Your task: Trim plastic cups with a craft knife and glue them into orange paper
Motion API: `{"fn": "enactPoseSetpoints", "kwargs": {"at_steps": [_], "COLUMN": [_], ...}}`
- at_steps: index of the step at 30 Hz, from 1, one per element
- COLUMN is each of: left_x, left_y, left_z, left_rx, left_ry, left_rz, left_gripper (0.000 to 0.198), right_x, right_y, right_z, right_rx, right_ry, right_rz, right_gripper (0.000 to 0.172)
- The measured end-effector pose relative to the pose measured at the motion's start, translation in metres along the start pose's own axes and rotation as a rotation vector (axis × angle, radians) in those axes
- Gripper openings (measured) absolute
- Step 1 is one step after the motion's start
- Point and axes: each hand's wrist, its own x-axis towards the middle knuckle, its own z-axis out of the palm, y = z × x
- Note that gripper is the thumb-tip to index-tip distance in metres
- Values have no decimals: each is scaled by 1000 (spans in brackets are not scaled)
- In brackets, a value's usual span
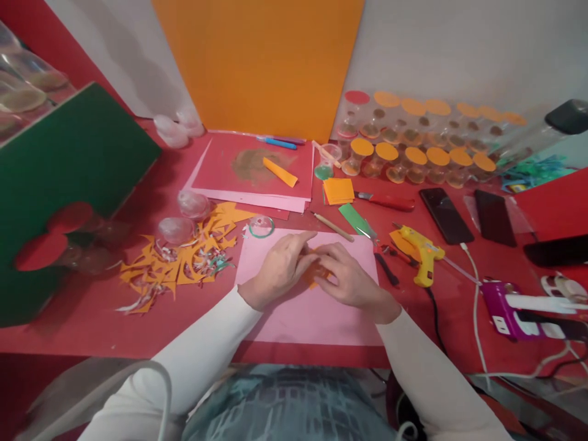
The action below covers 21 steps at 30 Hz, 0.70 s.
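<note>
Over a pink sheet [285, 315], both my hands meet around an orange paper piece [314, 277], mostly hidden by the fingers. My left hand [282, 266] is closed on its left side, thumb and fingers bent toward the other hand. From the right, my right hand [346, 275] curls its fingers around the same piece. Whether anything else is between them I cannot tell. Just beyond the hands lie a thin wooden-handled tool [333, 227] and a clear ring-shaped piece with a green rim [261, 226].
Orange paper scraps [184, 263] are heaped at left beside clear plastic domes [175, 230]. A yellow glue gun [425, 254], phones [445, 214] and a purple power strip [508, 309] with cables lie at right. Clear hourglass-shaped pieces with orange discs [416, 155] stand behind. A green board [92, 184] leans left.
</note>
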Motion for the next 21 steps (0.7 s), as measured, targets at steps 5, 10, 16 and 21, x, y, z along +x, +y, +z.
{"fn": "enactPoseSetpoints", "kwargs": {"at_steps": [5,10,16,21], "left_x": [2,2,3,1], "left_y": [-2,-2,3,9], "left_z": [2,4,5,3], "left_rx": [-63,-51,14,144], "left_ry": [-114,-200,-255,-298], "left_rz": [-20,7,70,46], "left_gripper": [66,106,116,102], "right_x": [-2,-6,-5,-14], "right_y": [2,8,0,-16], "right_z": [3,4,-12,-30], "right_rx": [24,30,-28,-70], "right_ry": [3,10,105,411], "right_rz": [13,27,-13,193], "right_gripper": [32,32,31,18]}}
